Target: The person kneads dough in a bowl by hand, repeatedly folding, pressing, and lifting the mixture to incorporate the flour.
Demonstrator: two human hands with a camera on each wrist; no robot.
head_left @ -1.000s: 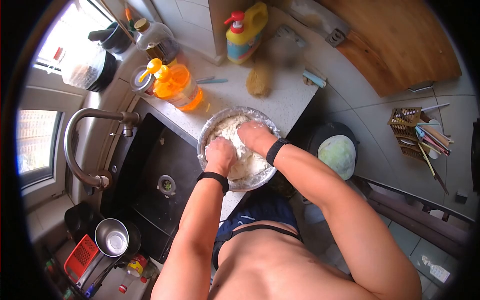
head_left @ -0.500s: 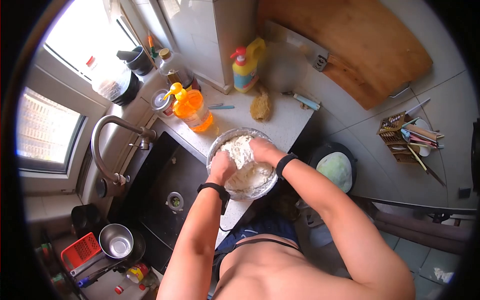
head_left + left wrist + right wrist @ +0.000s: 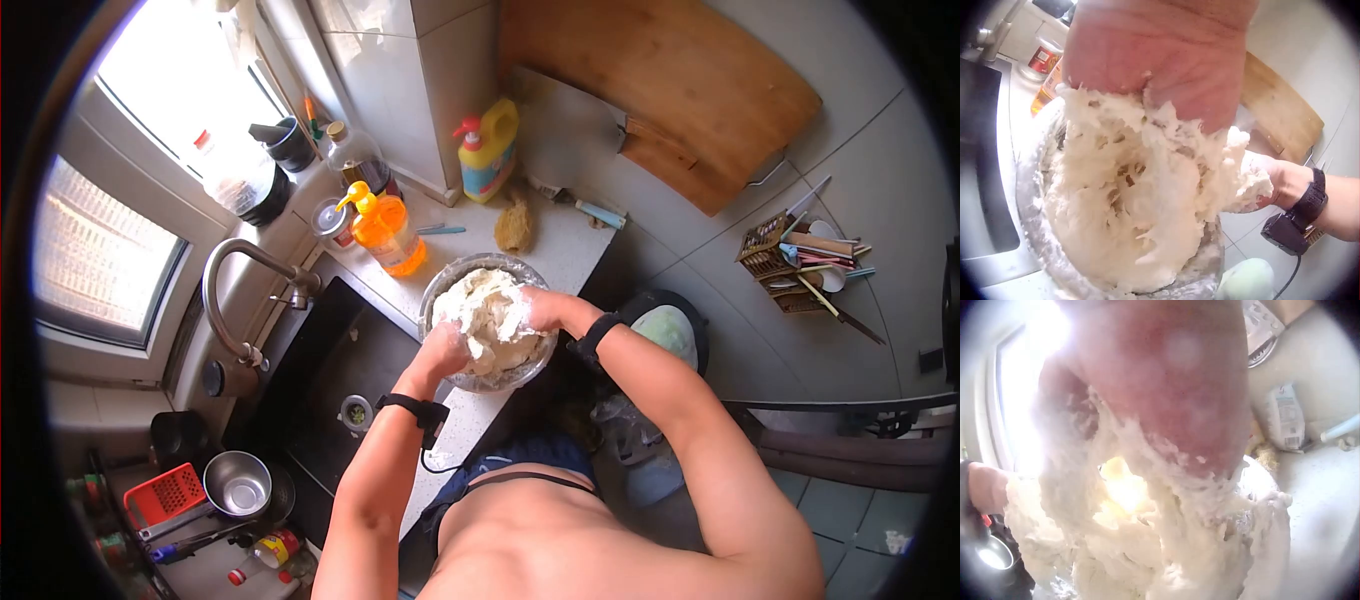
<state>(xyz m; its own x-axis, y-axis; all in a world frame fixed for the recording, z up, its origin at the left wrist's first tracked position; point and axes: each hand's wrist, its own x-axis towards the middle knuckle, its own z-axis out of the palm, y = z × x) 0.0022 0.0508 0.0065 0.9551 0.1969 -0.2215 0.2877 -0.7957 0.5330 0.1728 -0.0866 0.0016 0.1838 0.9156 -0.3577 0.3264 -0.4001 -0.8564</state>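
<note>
A metal bowl (image 3: 503, 383) stands at the counter's edge beside the sink, with a mass of sticky, ragged dough (image 3: 490, 312) in it. My left hand (image 3: 447, 350) grips the dough at the left side of the bowl. On the opposite side, my right hand (image 3: 543, 310) holds the dough near the right rim. Wet dough (image 3: 1129, 212) coats the left palm and hides its fingers in the left wrist view. In the right wrist view, dough clings below the right hand (image 3: 1172, 394) and covers the fingertips. Both wrists wear black straps.
Left of the bowl lies a black sink (image 3: 320, 375) with a curved faucet (image 3: 225, 262). Behind it stand an orange pump bottle (image 3: 392, 240), a yellow bottle (image 3: 487, 155) and a fibrous scrubber (image 3: 514, 228). A steel pot (image 3: 238, 484) sits at lower left.
My hands have moved apart, from pressed into the dough to its left and right sides. More of the dough shows between them, raised and rougher. The head view has shifted.
</note>
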